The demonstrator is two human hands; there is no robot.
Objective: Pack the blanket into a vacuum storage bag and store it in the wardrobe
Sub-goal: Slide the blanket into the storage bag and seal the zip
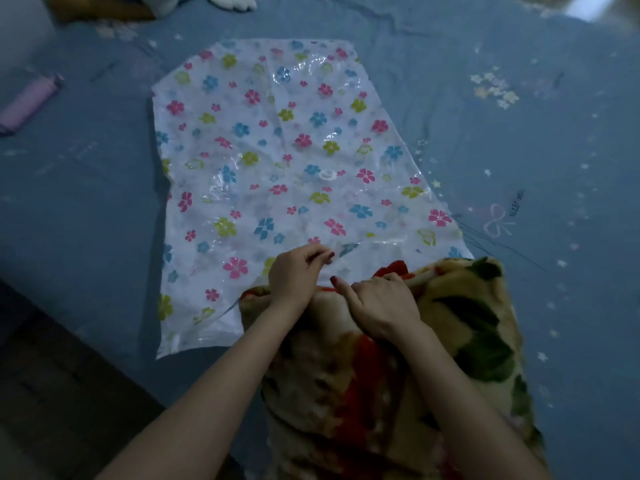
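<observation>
Where bag (277,150) opens, blanket (398,358) partly inside.

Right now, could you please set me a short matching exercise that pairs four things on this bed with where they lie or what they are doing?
Things:
1. left hand
2. right hand
3. purple tube
4. white valve

Places or states:
A. lying on the blue sheet at the far left
B. pinching the near edge of the flowered bag
C. set in the middle of the bag
D. holding the far end of the folded blanket

Pairs: 1-B, 2-D, 3-A, 4-C
</observation>
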